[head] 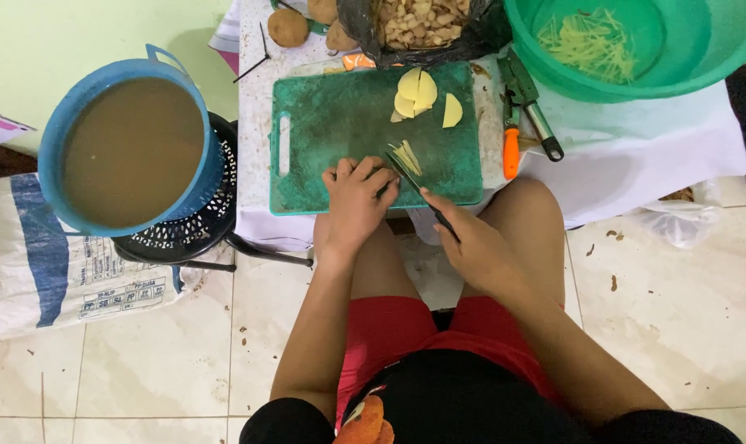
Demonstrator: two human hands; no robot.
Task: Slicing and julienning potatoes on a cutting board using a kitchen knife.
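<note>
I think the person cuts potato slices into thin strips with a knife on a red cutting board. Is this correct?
Not quite: the cutting board is green, not red, as the head view shows. The right hand holds the knife and cuts thin strips there.

Packaging noted: white woven sack (69,271) with blue stripe and printed label panel lying flat on tiled floor at left, black plastic bag (418,25) open at top edge of tabletop, crumpled clear plastic bag (677,222) on floor at right.
</note>
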